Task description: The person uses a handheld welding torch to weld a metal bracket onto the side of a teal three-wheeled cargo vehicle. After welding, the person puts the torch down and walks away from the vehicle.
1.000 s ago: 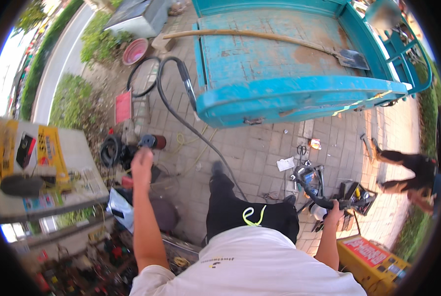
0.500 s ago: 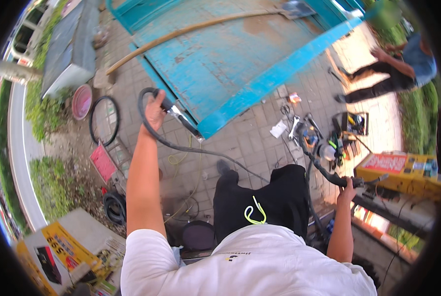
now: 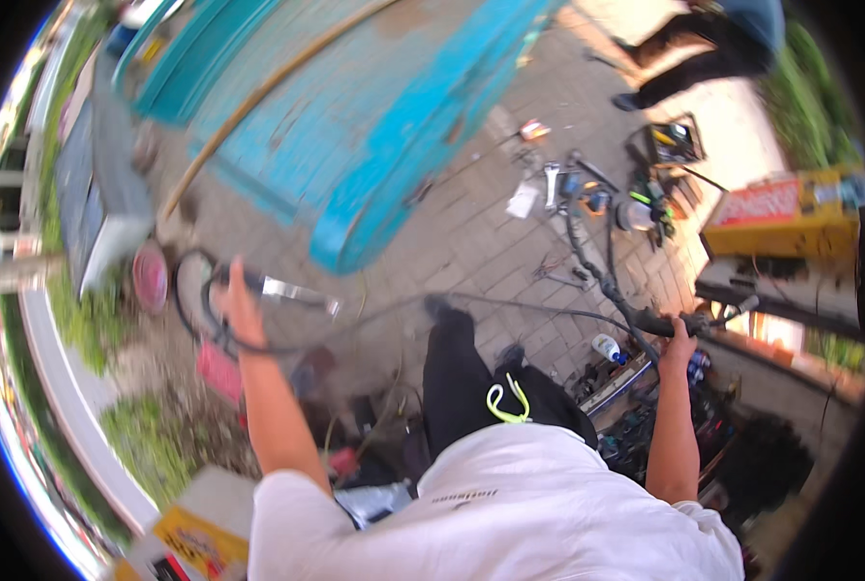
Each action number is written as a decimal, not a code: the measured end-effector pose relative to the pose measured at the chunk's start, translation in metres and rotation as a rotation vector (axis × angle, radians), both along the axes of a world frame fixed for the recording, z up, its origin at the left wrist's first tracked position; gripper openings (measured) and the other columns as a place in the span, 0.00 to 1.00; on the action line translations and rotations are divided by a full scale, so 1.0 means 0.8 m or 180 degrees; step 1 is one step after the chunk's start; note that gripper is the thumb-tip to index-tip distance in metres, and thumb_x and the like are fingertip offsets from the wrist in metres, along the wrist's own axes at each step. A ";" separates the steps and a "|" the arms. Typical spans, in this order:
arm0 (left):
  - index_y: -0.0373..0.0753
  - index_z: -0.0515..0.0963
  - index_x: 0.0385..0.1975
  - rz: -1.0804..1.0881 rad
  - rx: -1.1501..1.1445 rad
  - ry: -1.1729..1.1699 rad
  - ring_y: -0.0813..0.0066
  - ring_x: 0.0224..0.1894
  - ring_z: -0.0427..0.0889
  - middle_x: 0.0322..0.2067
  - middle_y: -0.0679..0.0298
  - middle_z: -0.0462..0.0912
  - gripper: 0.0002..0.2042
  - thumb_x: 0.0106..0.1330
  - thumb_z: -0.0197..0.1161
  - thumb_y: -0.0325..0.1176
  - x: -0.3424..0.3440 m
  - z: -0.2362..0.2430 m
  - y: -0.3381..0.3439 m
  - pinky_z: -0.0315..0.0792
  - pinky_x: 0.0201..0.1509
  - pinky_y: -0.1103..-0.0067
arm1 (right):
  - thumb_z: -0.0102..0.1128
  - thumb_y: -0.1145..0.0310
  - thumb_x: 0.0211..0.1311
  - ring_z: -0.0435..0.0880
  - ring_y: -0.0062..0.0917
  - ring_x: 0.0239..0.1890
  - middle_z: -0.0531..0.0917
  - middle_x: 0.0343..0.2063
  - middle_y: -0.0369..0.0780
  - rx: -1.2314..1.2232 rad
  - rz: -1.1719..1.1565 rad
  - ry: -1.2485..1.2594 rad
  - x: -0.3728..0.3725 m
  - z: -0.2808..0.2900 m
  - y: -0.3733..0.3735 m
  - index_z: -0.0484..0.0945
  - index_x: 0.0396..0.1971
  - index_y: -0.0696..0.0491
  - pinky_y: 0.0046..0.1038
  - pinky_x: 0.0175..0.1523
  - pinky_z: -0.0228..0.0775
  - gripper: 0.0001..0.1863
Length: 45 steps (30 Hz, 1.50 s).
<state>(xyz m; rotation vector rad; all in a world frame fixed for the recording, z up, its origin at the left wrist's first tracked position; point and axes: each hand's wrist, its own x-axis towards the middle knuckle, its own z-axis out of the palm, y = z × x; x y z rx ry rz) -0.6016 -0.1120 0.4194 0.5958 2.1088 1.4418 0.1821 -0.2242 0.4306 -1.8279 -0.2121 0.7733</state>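
Out to the left, my left hand [image 3: 239,305] is closed round a black-handled tool with a silver metal end [image 3: 300,293], blurred by motion. A black cable [image 3: 491,300] loops from it and stretches across in front of my legs toward the right. On the right my right hand [image 3: 680,344] grips a thick black cable [image 3: 646,320] near a short metal-tipped end [image 3: 738,310]. This cable runs back to the tools on the paving. Beyond my left hand is the turquoise cart bed [image 3: 355,208], apart from the tool.
A long wooden handle [image 3: 258,92] lies across the bed. Wrenches [image 3: 552,184], an open toolbox [image 3: 675,140] and a white bottle [image 3: 607,347] are on the right. A person in dark trousers [image 3: 689,63] stands beyond. A pink basin [image 3: 150,276] lies left; a yellow machine [image 3: 786,228] stands right.
My left hand has moved down and left with the tool, away from the cart bed's corner. The cable now stretches flatter across. The view has turned; my right hand keeps its grip.
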 end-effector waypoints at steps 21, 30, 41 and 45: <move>0.28 0.36 0.75 -0.3276 0.1260 0.3470 0.44 0.73 0.55 0.72 0.42 0.49 0.70 0.43 0.85 0.52 0.564 0.245 -0.129 0.53 0.76 0.56 | 0.65 0.79 0.58 0.85 0.27 0.35 0.82 0.32 0.39 0.1824 0.0113 0.0355 0.071 0.077 -0.083 0.73 0.52 0.62 0.30 0.48 0.77 0.21; 0.36 0.33 0.76 -0.3877 0.2032 0.3608 0.42 0.70 0.56 0.71 0.42 0.50 0.72 0.40 0.86 0.50 0.704 0.254 -0.069 0.53 0.72 0.52 | 0.63 0.79 0.61 0.84 0.29 0.34 0.80 0.33 0.40 0.2042 -0.0973 0.0493 0.147 0.126 -0.202 0.70 0.50 0.60 0.34 0.48 0.77 0.18; 0.35 0.43 0.74 -0.4892 0.2769 0.2517 0.52 0.67 0.63 0.66 0.51 0.60 0.70 0.33 0.90 0.45 0.801 0.290 0.007 0.57 0.71 0.59 | 0.65 0.60 0.64 0.82 0.27 0.27 0.81 0.27 0.41 0.2225 -0.0480 0.0385 0.142 0.228 -0.128 0.78 0.37 0.59 0.30 0.37 0.77 0.16; 0.34 0.61 0.64 -0.5149 0.3563 0.2866 0.50 0.64 0.66 0.63 0.50 0.65 0.55 0.36 0.87 0.47 0.833 0.306 0.030 0.59 0.69 0.57 | 0.57 0.51 0.68 0.83 0.33 0.25 0.81 0.24 0.45 0.1828 0.0151 0.1999 0.102 0.198 -0.119 0.78 0.30 0.58 0.37 0.36 0.79 0.22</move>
